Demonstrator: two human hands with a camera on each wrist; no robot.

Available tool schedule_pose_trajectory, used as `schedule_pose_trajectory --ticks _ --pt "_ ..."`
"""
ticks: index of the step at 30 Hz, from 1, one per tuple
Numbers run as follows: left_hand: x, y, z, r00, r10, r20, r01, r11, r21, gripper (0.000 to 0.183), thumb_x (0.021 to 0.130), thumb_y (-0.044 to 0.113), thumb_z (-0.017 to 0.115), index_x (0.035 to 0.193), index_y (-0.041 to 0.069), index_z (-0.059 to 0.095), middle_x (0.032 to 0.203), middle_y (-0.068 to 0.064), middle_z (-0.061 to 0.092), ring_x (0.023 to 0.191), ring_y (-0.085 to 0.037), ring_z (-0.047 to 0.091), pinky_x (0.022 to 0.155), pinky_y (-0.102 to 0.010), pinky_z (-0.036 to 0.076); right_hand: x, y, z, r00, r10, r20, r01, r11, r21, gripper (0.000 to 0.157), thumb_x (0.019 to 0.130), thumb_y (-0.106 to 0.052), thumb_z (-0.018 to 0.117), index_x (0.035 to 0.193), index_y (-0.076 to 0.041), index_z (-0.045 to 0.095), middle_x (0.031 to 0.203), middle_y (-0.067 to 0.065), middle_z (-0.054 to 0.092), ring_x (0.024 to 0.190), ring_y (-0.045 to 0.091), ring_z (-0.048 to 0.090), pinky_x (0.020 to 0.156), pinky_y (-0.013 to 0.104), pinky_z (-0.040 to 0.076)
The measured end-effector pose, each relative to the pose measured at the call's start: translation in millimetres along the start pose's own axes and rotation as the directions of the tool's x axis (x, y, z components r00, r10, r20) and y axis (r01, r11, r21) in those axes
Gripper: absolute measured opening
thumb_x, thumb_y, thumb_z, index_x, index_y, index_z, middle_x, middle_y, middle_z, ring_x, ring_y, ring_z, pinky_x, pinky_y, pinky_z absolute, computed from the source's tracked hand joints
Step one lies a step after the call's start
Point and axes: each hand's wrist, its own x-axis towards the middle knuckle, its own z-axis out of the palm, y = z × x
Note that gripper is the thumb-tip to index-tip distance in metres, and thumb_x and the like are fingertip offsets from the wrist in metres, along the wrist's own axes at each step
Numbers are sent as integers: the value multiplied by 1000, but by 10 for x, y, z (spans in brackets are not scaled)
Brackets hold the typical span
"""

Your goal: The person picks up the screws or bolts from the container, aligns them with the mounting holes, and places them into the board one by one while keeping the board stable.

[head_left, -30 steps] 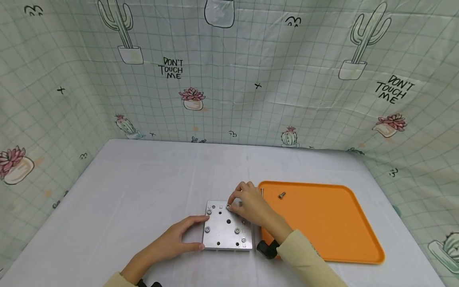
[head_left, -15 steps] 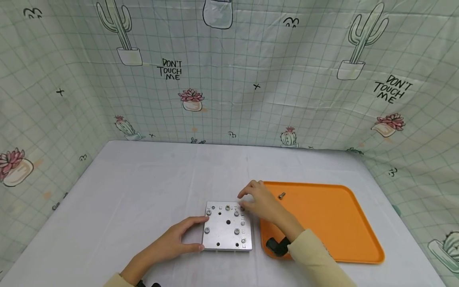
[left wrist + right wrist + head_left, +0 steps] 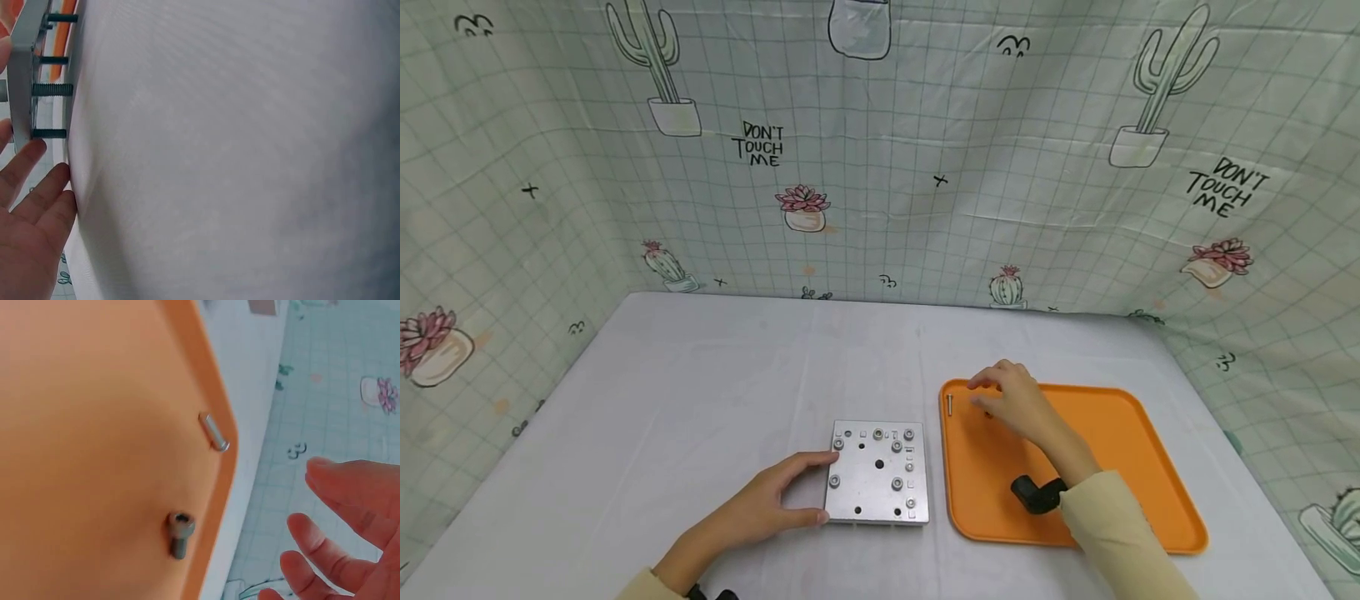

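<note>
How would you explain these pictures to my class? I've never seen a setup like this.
There is no machine: a person works with two bare hands. The wide picture comes from a camera on the head, looking down; the other two come from one camera on each wrist. On the white table are a square silver metal plate fitted with round-headed silver metal screws and, to its right, a rectangular orange tray. The left hand touches the plate's left edge with thumb and fingers. The right hand , over the tray, holds nothing. In the tray lie a grey metal socket-head screw and a slim silver metal screw.
</note>
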Motion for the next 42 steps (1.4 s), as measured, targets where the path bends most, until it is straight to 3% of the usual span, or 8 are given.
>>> schedule_pose_trajectory --ticks 12,24,35,42 --pt "-13 27 8 1000 -13 11 13 1000 -18 61 79 41 71 133 25 48 139 4 48 132 -19 40 109 -24 33 -59 293 46 987 123 102 -113 989 -99 20 86 -14 65 106 -10 68 95 12 54 90 26 46 73 37 42" --pt "-22 21 56 1000 -8 10 9 1000 -13 61 79 41 72 133 25 48 138 6 48 132 -17 41 108 -25 33 -121 412 132 995 86 58 -77 987 -142 10 85 -15 67 94 -15 70 91 10 54 85 24 48 71 37 41" --pt "-35 38 51 1000 -24 3 24 1000 -11 61 78 41 72 133 26 48 138 6 49 132 -17 41 108 -25 34 -58 398 185 993 104 47 -92 974 -208 8 83 -17 70 89 -13 68 86 7 53 82 25 45 69 40 37" --pt "-30 48 44 1000 -19 -18 19 1000 21 60 78 41 72 132 26 49 138 5 50 131 -21 43 108 -32 35 -28 360 187 995 101 21 -94 969 -230 8 83 -18 70 82 -12 65 83 8 52 81 25 44 69 40 37"
